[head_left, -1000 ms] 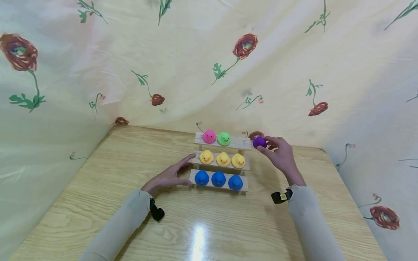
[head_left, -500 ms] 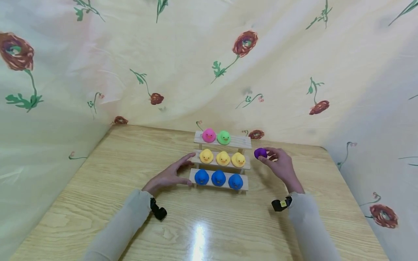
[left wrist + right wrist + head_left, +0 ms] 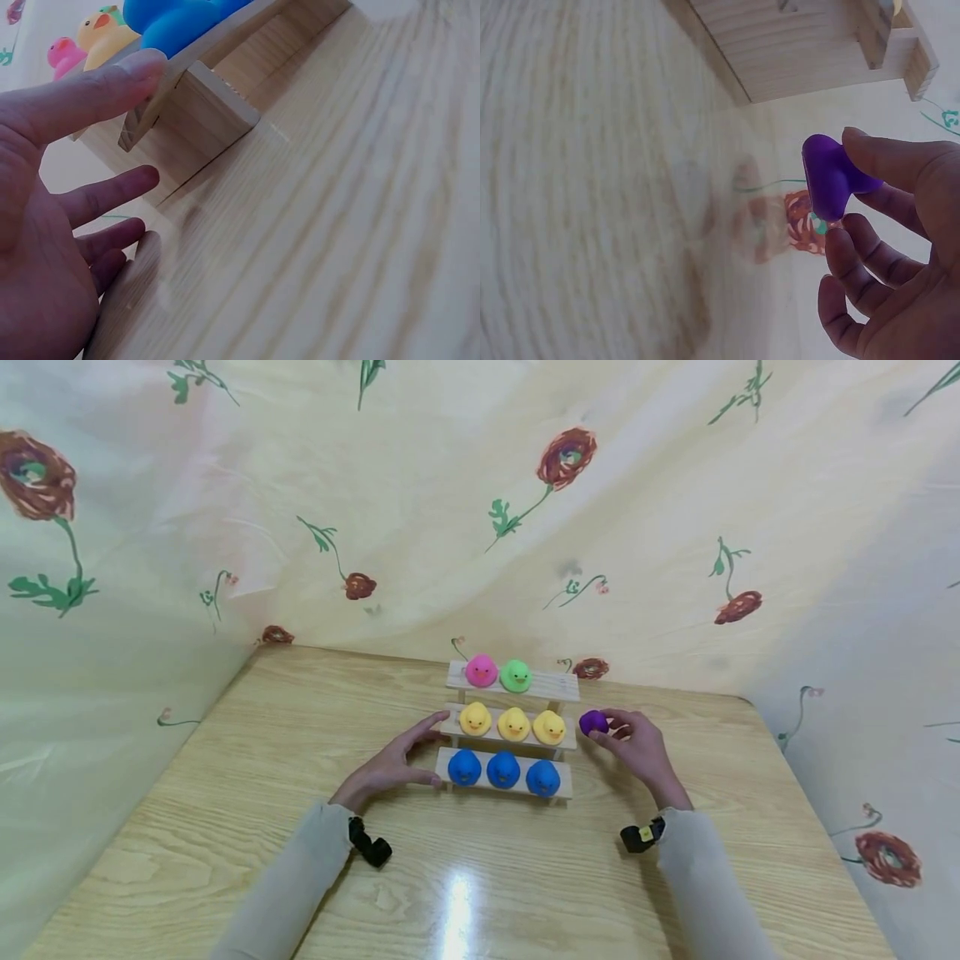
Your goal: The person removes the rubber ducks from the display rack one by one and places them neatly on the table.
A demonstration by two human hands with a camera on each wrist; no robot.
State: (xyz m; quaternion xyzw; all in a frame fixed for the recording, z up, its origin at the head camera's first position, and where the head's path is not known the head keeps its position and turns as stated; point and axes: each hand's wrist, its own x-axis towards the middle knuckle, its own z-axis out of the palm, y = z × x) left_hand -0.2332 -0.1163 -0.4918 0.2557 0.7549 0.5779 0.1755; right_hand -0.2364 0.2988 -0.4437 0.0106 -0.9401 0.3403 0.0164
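Note:
A three-tier wooden rack point(image 3: 557, 683) holds rubber ducks. Pink point(image 3: 481, 672) and green point(image 3: 516, 677) ducks sit on the top tier, three yellow ducks point(image 3: 513, 725) on the middle, three blue ducks point(image 3: 503, 770) on the bottom. My left hand point(image 3: 386, 767) is at the rack's left end, fingers extended; in the left wrist view its thumb point(image 3: 112, 86) lies at the lowest board's end, and whether it touches is unclear. Off the rack's right side, my right hand point(image 3: 641, 747) pinches a purple duck point(image 3: 826, 176) between thumb and fingers, apart from the rack.
The rack stands on a wood-grain table point(image 3: 480, 852). A flower-printed cloth point(image 3: 450, 527) hangs behind the table and along both sides. Black camera straps sit on both wrists, over light sleeves.
My right hand has come down with the purple duck, from beside the top tier to beside the middle tier, then slightly left. The left hand stays at the rack's left end.

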